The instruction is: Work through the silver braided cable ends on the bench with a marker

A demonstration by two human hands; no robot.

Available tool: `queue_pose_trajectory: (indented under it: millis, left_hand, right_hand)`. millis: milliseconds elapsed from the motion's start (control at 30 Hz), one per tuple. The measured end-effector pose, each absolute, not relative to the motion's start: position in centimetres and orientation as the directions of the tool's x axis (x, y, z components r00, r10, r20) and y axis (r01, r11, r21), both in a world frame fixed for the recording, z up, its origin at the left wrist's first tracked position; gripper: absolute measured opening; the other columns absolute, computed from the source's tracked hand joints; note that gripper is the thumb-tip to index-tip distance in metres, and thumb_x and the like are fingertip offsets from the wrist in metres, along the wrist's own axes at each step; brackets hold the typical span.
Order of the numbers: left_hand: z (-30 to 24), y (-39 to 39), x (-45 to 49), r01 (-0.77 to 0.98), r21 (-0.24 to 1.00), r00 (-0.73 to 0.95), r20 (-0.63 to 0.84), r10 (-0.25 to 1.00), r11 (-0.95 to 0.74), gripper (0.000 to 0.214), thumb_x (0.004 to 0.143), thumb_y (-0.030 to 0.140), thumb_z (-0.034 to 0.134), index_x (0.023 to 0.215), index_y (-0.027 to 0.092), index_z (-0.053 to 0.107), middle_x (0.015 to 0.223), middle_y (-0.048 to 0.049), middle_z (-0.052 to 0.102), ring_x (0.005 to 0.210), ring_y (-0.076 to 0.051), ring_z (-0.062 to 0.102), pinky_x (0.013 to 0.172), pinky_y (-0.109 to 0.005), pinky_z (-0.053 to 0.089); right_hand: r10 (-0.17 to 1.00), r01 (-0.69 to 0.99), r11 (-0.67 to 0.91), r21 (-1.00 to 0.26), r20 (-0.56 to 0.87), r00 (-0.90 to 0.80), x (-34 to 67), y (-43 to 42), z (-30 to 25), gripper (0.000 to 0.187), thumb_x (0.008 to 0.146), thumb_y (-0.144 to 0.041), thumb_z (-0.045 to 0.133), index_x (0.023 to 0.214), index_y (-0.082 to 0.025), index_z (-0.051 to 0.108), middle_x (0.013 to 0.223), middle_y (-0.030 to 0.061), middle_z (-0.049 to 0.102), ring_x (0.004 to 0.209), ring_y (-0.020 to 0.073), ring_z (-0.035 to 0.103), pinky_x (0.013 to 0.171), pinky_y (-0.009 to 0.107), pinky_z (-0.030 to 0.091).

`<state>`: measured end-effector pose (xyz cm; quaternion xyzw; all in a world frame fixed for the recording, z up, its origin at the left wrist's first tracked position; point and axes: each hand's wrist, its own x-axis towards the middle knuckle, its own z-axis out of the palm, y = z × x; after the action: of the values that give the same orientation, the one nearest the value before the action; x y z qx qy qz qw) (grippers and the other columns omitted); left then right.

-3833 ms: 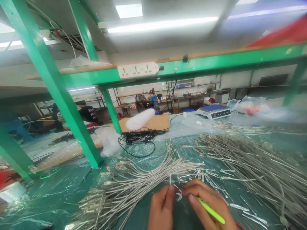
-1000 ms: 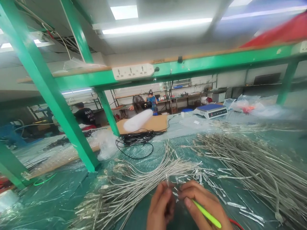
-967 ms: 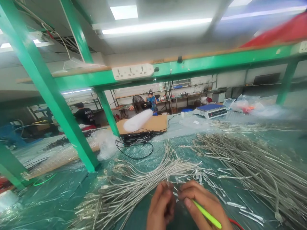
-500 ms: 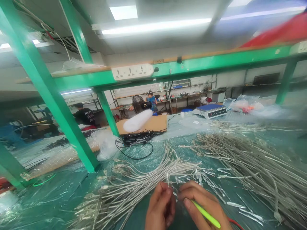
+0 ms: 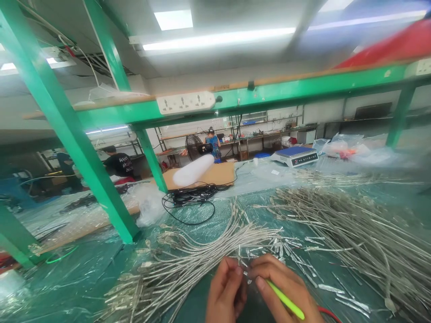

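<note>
At the bottom edge my left hand (image 5: 225,294) and my right hand (image 5: 281,289) meet with fingers pinched together around a small silvery piece (image 5: 245,272) at the end of a thin cable. A lime-green tool (image 5: 285,299) lies in my right hand's grip, with a red cord trailing behind the wrist. Just beyond my fingers a bundle of silvery braided cables (image 5: 202,255) fans to the left over the green plastic-covered bench (image 5: 84,273). Short shiny foil scraps (image 5: 296,253) are scattered to the right of my hands.
A large heap of similar cables (image 5: 353,229) fills the right side. Green frame posts (image 5: 81,148) rise on the left, with a power strip (image 5: 186,102) on the crossbeam. Behind lie black coiled wire (image 5: 191,195), a cardboard sheet, a white roll and a blue scale (image 5: 295,155). Other people work farther back.
My hands stay in nearly the same spot, with the fingers shifting slightly on the small piece. The view has drifted a little.
</note>
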<state>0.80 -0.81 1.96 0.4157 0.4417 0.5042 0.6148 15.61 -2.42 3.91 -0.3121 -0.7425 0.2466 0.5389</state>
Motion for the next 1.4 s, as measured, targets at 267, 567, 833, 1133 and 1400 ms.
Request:
queue_pose_trajectory:
  millis: [267,567,833,1133,1400]
  left_hand:
    - [2.3,-0.8,0.8,-0.260,0.951,0.071,-0.152,0.986,0.166,0.041,0.063,0.052,0.074,0.068,0.020,0.049,0.051,0.0091,0.044,0.049,-0.007,0.032,0.046,-0.018,0.018]
    - [1.9,-0.7,0.7,-0.313,0.944,0.095,-0.073,0.993,0.100,0.036,0.069,0.049,0.071,0.067,0.020,0.049,0.049,0.0096,0.039,0.045,-0.007,0.026,0.043,-0.019,0.016]
    - [1.8,-0.6,0.6,-0.349,0.928,0.053,-0.115,0.992,0.126,0.034,0.066,0.044,0.075,0.067,0.019,0.052,0.055,0.0083,0.044,0.049,-0.007,0.029,0.046,-0.018,0.021]
    - [1.1,-0.3,0.2,-0.286,0.956,0.115,-0.040,0.993,0.072,0.031,0.078,0.048,0.063,0.071,0.021,0.050,0.045,0.0091,0.042,0.042,-0.007,0.022,0.043,-0.020,0.013]
    - [1.7,-0.6,0.5,-0.303,0.949,0.080,-0.069,0.994,0.090,0.033,0.073,0.048,0.069,0.070,0.021,0.050,0.048,0.0091,0.040,0.045,-0.007,0.027,0.044,-0.019,0.013]
  right_hand:
    - [0.749,0.153,0.648,-0.746,0.588,-0.305,16.1,-2.8,4.7,0.021,0.090,-0.009,0.047,0.091,-0.021,0.065,0.085,0.0057,0.063,0.083,0.0186,0.064,0.078,0.028,0.051]
    - [0.742,0.169,0.669,-0.724,0.633,-0.222,15.9,-2.3,3.5,0.021,0.090,-0.011,0.047,0.094,-0.022,0.064,0.088,0.0059,0.063,0.083,0.0189,0.063,0.074,0.028,0.051]
    - [0.695,0.103,0.698,-0.709,0.637,-0.333,15.9,-2.4,3.4,0.022,0.088,-0.009,0.049,0.096,-0.022,0.065,0.089,0.0066,0.066,0.083,0.0189,0.065,0.075,0.028,0.051]
    - [0.727,0.179,0.686,-0.705,0.649,-0.224,16.0,-2.4,3.2,0.020,0.089,-0.011,0.048,0.092,-0.022,0.065,0.084,0.0053,0.065,0.078,0.0188,0.064,0.070,0.028,0.050]
    - [0.738,0.191,0.674,-0.714,0.638,-0.221,15.9,-2.2,3.3,0.020,0.090,-0.012,0.047,0.090,-0.021,0.064,0.085,0.0062,0.064,0.078,0.0190,0.063,0.070,0.028,0.051]
